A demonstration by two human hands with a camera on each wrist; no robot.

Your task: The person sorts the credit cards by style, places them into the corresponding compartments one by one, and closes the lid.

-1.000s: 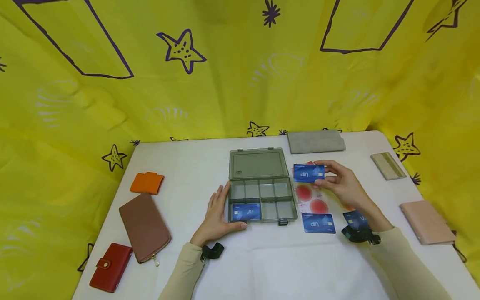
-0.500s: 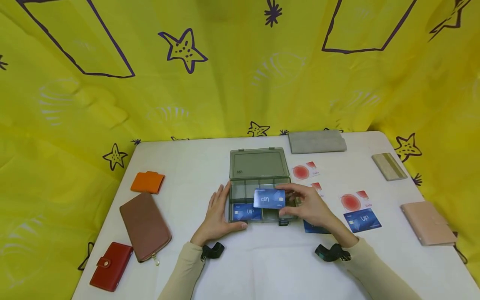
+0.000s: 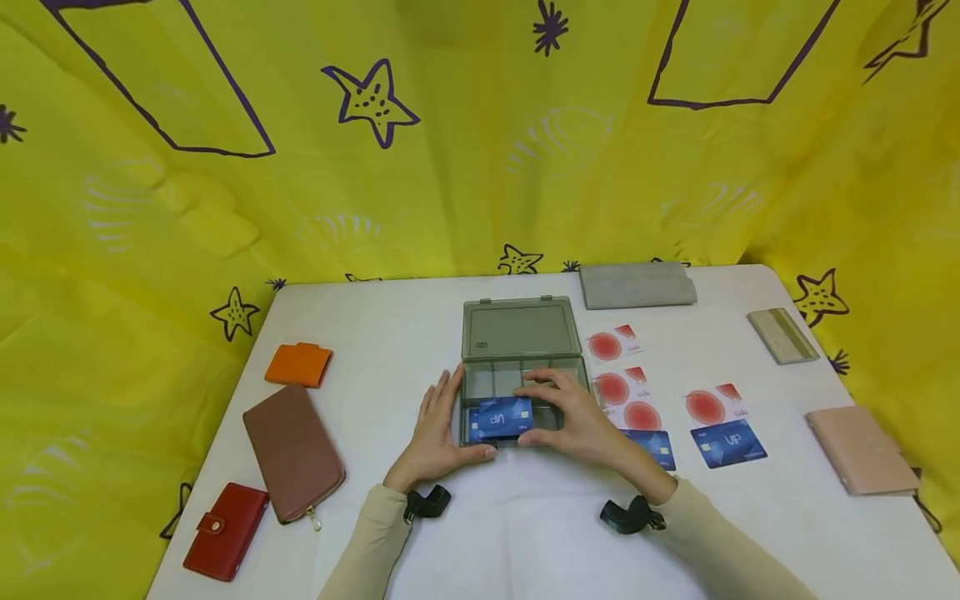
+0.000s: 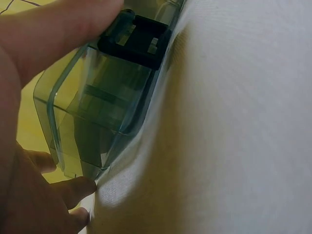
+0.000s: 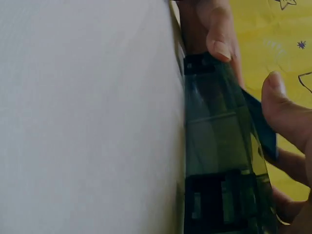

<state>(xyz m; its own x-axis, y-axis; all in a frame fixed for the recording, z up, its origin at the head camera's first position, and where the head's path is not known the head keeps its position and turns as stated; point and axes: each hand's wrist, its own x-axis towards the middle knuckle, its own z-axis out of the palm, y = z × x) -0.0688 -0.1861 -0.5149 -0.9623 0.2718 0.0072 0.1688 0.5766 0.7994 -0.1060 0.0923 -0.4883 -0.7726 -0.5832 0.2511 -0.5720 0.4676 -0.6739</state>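
A translucent grey-green divided organiser box [image 3: 517, 327] lies with its lid folded back. My right hand [image 3: 583, 423] pinches a blue VIP card [image 3: 504, 417] by its right end, between thumb and fingers, over the front left compartment. Most of another blue card in that compartment is covered by the held one. Along the box's left side, my left hand [image 3: 433, 442] rests with fairly straight fingers, its thumb at the front edge. In the right wrist view the held card [image 5: 261, 124] tilts above the box rim. A dark latch [image 4: 136, 39] shows beside my left thumb in the left wrist view.
Red-and-white cards [image 3: 611, 388] and blue cards [image 3: 729, 443] lie right of the box. A grey wallet [image 3: 637, 286], beige card holder [image 3: 782, 336] and pink wallet [image 3: 862, 450] stand farther out. Leftward are orange [image 3: 298, 365], brown [image 3: 294, 454] and red [image 3: 227, 532] wallets.
My right hand has carried the blue card leftward from above the loose cards and lowered it to the front left compartment. The left hand has stayed at the box.
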